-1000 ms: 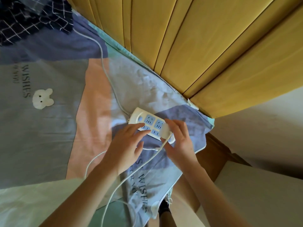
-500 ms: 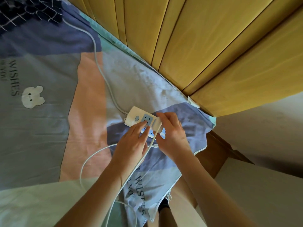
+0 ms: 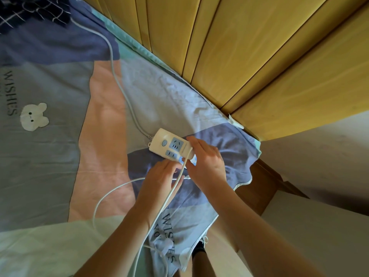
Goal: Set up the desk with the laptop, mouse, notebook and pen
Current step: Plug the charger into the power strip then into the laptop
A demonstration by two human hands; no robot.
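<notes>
No laptop, mouse, notebook or pen is in view. A white power strip (image 3: 166,143) with blue sockets lies on the bed sheet (image 3: 50,156). My right hand (image 3: 206,162) is shut over its right end and covers the sockets there. My left hand (image 3: 159,176) is bunched at the strip's near edge, pinching the end of a thin white cable (image 3: 169,195). The cable runs up between my hands onto the strip. Its plug is hidden by my fingers.
The strip's grey cord (image 3: 117,80) runs up the sheet to the far left. The white cable loops over the sheet near my left forearm. Yellow wooden panelling (image 3: 249,56) borders the bed. At the right are a brown wooden corner (image 3: 259,188) and a pale surface.
My left hand slid off the top of the strip to its near edge. My right hand moved further over the strip's right end. The white cable now reaches the strip.
</notes>
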